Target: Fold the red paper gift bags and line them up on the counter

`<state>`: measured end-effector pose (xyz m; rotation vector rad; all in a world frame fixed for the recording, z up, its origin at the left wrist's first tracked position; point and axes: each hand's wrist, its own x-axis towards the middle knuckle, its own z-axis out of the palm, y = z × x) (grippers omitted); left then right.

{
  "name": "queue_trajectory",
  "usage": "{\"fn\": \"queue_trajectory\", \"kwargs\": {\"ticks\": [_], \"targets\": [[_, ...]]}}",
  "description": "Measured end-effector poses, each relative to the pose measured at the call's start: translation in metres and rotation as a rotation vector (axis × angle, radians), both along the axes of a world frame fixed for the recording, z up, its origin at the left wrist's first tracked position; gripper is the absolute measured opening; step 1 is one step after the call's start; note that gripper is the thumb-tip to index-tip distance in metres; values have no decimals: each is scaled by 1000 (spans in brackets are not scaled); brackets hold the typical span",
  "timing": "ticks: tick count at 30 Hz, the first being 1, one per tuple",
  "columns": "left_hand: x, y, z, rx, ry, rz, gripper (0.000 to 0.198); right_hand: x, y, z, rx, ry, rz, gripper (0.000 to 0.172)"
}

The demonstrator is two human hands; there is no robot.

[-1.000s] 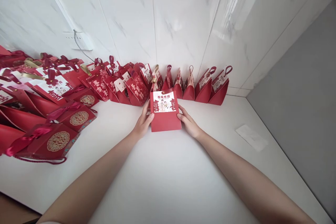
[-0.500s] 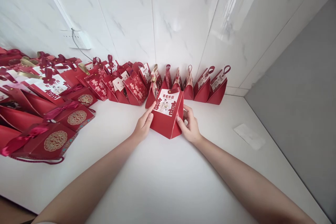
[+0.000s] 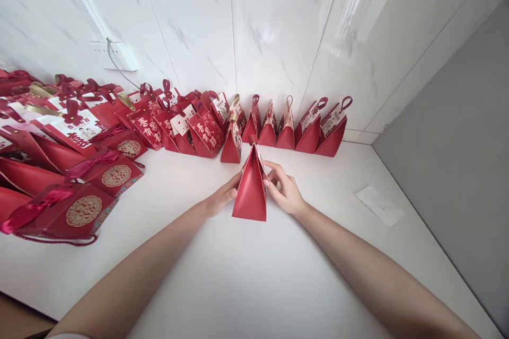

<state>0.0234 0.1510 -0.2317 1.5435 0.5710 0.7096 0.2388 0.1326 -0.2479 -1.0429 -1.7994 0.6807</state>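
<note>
A red triangular gift box (image 3: 250, 193) stands upright on the white table, its plain narrow side turned toward me. My left hand (image 3: 221, 197) is at its left face, with the fingertips partly hidden behind the box. On the opposite face, my right hand (image 3: 284, 189) presses with its thumb and fingers. Between them the two hands hold the box. Its ribbon loop at the top is hard to make out from this angle. Just behind it stands another red gift box (image 3: 231, 143) with a gold ribbon.
Several red gift boxes (image 3: 332, 132) line up along the tiled wall (image 3: 274, 26). On the left, many more crowd together, with hexagonal red boxes (image 3: 59, 214) in front. A white tissue packet (image 3: 379, 205) lies at right, near a grey panel (image 3: 457, 132). A cable runs from the wall socket (image 3: 121, 57).
The held gift box has been turned, so its printed front no longer faces me and its plain side does. It also sits slightly nearer to me.
</note>
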Motion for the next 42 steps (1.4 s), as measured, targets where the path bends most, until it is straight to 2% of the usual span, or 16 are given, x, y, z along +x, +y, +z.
{"fn": "queue_trajectory", "kwargs": {"ticks": [3, 8, 12, 15, 19, 26, 31, 37, 42], "targets": [[7, -3, 1, -8, -53, 59, 102, 0, 0, 1, 3, 9, -6, 48], [14, -9, 9, -78, -75, 84, 83, -1, 0, 1, -31, 32, 6, 45], [11, -10, 11, -113, -65, 115, 86, 0, 9, -6, -110, -39, -97, 50], [3, -6, 8, -114, -11, 75, 88, 2, 18, -12, -164, -129, -149, 47], [-6, 0, 1, -111, 4, 14, 85, 3, 23, -15, -140, -253, -71, 26], [0, -4, 7, -118, 11, 49, 85, 3, 22, -15, -118, -279, -44, 25], [1, -4, 11, -86, 6, 6, 78, 3, 22, -14, -109, -290, -38, 26], [-1, -1, 7, -95, -25, -47, 78, 3, 21, -13, -104, -301, -31, 28], [-2, -3, 5, -157, -197, -78, 64, 2, 20, -12, -107, -302, -17, 27]]}}
